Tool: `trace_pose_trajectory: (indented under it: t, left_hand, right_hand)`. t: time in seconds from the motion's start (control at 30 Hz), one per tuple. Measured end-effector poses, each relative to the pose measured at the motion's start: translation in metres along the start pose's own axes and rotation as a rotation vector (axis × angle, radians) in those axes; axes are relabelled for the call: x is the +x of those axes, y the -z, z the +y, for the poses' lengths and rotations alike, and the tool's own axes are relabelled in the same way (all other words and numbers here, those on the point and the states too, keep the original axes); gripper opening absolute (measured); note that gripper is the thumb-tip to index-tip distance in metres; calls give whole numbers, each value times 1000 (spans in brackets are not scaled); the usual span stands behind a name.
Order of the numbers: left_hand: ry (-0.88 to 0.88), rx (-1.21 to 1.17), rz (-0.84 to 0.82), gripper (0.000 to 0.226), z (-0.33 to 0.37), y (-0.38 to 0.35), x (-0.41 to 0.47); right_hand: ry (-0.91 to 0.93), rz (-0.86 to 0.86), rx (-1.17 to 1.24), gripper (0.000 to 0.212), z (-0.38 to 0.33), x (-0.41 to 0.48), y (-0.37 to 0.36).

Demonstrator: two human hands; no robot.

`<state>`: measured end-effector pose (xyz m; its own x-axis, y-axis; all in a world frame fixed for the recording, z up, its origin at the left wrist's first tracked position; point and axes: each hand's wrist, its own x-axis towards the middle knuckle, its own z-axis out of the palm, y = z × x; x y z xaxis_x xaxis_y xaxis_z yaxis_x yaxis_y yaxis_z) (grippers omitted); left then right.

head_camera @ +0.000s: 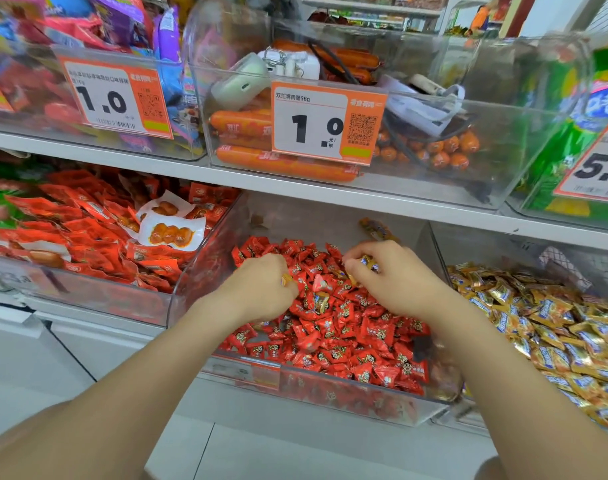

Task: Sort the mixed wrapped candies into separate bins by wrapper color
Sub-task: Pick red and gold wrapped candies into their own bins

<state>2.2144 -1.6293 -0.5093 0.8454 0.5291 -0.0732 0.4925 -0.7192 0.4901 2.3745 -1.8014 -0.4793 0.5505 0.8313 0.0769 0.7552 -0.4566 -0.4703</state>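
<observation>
Centre price tag (326, 123), on the front wall of the clear sausage bin (468, 183): "双汇鸡肉肠58g", price "1.0", unit "元/根", plus a QR code. Sausages (247, 128) in that bin: "双汇". Left price tag (113, 98), on the upper-left bin (191, 150): "1.0"; its smaller print is illegible. Right price tag (597, 168): "5.", remainder cut off by the frame edge. Print on the red candies (347, 327) and gold candies (538, 317): too small to read.

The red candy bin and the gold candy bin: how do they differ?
The red candy bin holds red wrappers with a stray gold candy among them; the gold candy bin shows only gold wrappers. The left hand and right hand, pinching gold candies, are in the red candy bin; none is in the gold candy bin. Both are clear bins, side by side.
</observation>
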Motion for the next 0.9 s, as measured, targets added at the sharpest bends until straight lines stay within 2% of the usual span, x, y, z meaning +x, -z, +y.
trace_pose_trajectory:
  t: [0.07, 0.23, 0.37, 0.53, 0.67, 0.8, 0.9]
  left_hand:
    - [-4, -17, -16, 33, 0, 2, -2]
    - [-59, -90, 43, 25, 12, -2, 2]
    - [-157, -77, 51, 2, 18, -8, 9]
    - [-199, 262, -42, 16, 17, -22, 15]
    - [-210, 345, -114, 35, 18, -26, 17]
    - [-236, 320, -117, 32, 17, -25, 18]
    - [-265, 312, -85, 24, 19, -29, 18]
  right_hand:
    - [-72, 34, 47, 19, 0, 2, 0]
    - [-178, 33, 100, 16, 2, 9, -2]
    - [-200, 84, -12, 24, 2, 19, -4]
    - [-145, 24, -322, 25, -2, 33, -23]
    - [-126, -38, -477, 34, -6, 39, -38]
    - [-175, 17, -312, 27, -7, 46, -35]
    - [-222, 118, -118, 36, -10, 42, -27]
